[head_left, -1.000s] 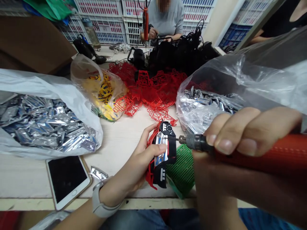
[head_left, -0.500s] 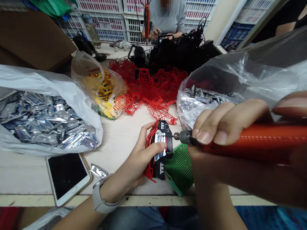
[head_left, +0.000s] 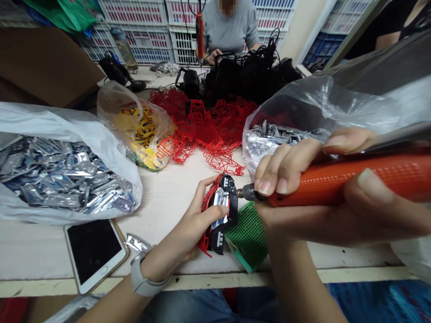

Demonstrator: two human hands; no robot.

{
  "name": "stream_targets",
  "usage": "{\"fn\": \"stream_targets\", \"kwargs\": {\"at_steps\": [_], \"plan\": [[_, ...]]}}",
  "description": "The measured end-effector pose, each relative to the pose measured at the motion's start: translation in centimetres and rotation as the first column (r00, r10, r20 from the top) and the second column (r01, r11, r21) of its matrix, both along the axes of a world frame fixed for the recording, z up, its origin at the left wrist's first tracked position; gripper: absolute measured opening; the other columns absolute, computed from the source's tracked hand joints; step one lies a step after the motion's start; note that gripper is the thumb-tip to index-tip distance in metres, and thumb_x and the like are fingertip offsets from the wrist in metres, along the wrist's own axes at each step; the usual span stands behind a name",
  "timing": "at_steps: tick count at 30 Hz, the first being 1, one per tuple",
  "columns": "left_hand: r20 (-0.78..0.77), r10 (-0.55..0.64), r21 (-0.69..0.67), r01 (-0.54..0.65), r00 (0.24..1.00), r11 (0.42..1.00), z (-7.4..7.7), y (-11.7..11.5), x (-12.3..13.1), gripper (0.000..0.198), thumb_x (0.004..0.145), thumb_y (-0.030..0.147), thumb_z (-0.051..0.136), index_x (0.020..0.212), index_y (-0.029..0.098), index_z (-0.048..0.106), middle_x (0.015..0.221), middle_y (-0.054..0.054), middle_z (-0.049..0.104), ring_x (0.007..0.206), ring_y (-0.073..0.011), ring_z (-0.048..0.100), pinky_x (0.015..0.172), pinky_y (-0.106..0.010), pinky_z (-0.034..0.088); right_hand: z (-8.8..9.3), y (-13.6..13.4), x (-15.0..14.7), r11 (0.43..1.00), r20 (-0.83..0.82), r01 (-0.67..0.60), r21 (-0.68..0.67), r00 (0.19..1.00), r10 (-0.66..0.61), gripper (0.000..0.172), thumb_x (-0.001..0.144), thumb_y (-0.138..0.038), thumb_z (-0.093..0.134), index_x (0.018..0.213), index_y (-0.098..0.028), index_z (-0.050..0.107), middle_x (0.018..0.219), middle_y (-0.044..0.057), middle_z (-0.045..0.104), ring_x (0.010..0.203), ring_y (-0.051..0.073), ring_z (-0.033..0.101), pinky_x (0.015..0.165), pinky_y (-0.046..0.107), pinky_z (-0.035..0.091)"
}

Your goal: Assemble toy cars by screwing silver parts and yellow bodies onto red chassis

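Observation:
My left hand (head_left: 202, 220) is closed around a black and red plastic toy-like part (head_left: 218, 240), with the thumb pressing on a shiny silver and blue piece (head_left: 220, 197) set into it. In my right hand (head_left: 289, 179) is an orange electric screwdriver (head_left: 336, 179), lying nearly level and pointing left. Its chuck (head_left: 249, 192) is close against the part's upper right side, and the bit's tip is too small to make out. A green mesh basket (head_left: 251, 237) lies just right of the part.
A bag of silver pieces (head_left: 67, 215), a phone (head_left: 96, 255) and a loose silver piece (head_left: 137, 242) lie at left. Beyond are a bag of yellow pieces (head_left: 151, 157), red frames (head_left: 215, 130), black parts (head_left: 242, 76) and a clear bag (head_left: 259, 152). A person (head_left: 229, 27) sits opposite.
The screwdriver has come closer to the part, so less of its bit shows between chuck and part. My left hand keeps its hold. The whole view has shifted slightly.

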State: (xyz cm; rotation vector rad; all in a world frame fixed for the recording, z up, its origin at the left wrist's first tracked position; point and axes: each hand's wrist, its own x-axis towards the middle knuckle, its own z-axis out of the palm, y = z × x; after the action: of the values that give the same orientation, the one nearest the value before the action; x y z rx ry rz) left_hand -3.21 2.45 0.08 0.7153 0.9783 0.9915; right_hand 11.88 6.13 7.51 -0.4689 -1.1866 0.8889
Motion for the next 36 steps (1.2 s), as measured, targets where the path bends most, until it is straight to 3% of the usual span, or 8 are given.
{"fn": "stream_targets", "kwargs": {"at_steps": [2,5,10,15,20,26,36], "plan": [[-0.052,-0.004,0.06,0.008,0.999,0.998,-0.2,0.3,-0.2,0.074,0.07,0.027,0.082,0.138,0.027,0.05,0.109,-0.003,0.071,0.086,-0.0176,0.064,0.072,-0.026,0.049,0.3,-0.2,-0.1,0.998,-0.095,0.049,-0.048,0.994,-0.053,0.027,0.089,-0.054,0.064,0.081,-0.028,0.069,0.047,-0.003,0.049,0.038,0.017,0.048,0.039,0.034,0.043],[-0.062,0.061,0.035,-0.059,0.996,0.998,-0.4,0.8,-0.2,0.083,0.068,0.031,0.083,0.142,0.028,0.046,0.109,-0.004,0.071,0.084,-0.0185,0.065,0.072,-0.027,0.051,-0.3,-0.6,1.7,0.999,-0.108,0.027,-0.034,0.994,-0.03,0.014,0.085,-0.039,0.07,0.083,-0.025,0.067,0.048,-0.004,0.051,0.038,0.016,0.048,0.038,0.032,0.04],[-0.048,0.244,0.011,-0.243,0.969,0.97,-0.8,1.4,0.7,0.086,0.066,0.036,0.084,0.143,0.028,0.044,0.113,-0.005,0.07,0.081,-0.0173,0.066,0.073,-0.029,0.054,-4.3,-1.3,5.7,0.997,-0.06,0.041,-0.065,0.997,-0.045,0.013,0.077,-0.031,0.071,0.089,-0.025,0.07,0.05,-0.003,0.056,0.039,0.018,0.051,0.038,0.031,0.04],[-0.069,0.278,0.049,-0.275,0.958,0.96,-1.6,1.5,1.3,0.084,0.069,0.036,0.083,0.143,0.03,0.044,0.122,-0.005,0.068,0.097,-0.0193,0.066,0.082,-0.029,0.053,-7.0,-2.1,6.3,0.996,-0.103,-0.004,-0.093,0.995,-0.006,0.017,0.078,-0.031,0.069,0.093,-0.023,0.07,0.051,-0.002,0.057,0.04,0.017,0.052,0.041,0.03,0.042],[-0.084,0.253,0.039,-0.251,0.964,0.967,-2.2,1.6,1.5,0.087,0.069,0.036,0.084,0.145,0.031,0.042,0.122,-0.004,0.067,0.101,-0.0205,0.066,0.083,-0.03,0.053,-7.2,-2.4,5.8,0.993,-0.086,-0.078,-0.089,0.994,0.07,0.017,0.08,-0.029,0.068,0.095,-0.023,0.071,0.051,-0.002,0.057,0.042,0.016,0.053,0.042,0.028,0.043],[-0.122,0.25,0.051,-0.246,0.96,0.968,-2.4,1.5,1.8,0.085,0.068,0.035,0.085,0.143,0.028,0.045,0.127,-0.005,0.066,0.109,-0.0215,0.063,0.085,-0.028,0.051,-7.8,-2.2,5.6,0.997,-0.062,-0.068,-0.042,0.996,0.065,0.02,0.082,-0.03,0.066,0.1,-0.023,0.072,0.052,-0.003,0.056,0.041,0.016,0.051,0.04,0.029,0.042],[-0.144,0.242,0.073,-0.233,0.96,0.97,-3.0,1.4,1.7,0.085,0.07,0.037,0.084,0.144,0.029,0.044,0.127,-0.005,0.067,0.109,-0.0227,0.065,0.091,-0.032,0.052,-8.3,-2.3,5.4,0.995,-0.053,-0.062,-0.072,0.997,0.059,0.018,0.084,-0.032,0.068,0.1,-0.025,0.071,0.053,-0.004,0.056,0.043,0.016,0.052,0.041,0.028,0.043]]}}
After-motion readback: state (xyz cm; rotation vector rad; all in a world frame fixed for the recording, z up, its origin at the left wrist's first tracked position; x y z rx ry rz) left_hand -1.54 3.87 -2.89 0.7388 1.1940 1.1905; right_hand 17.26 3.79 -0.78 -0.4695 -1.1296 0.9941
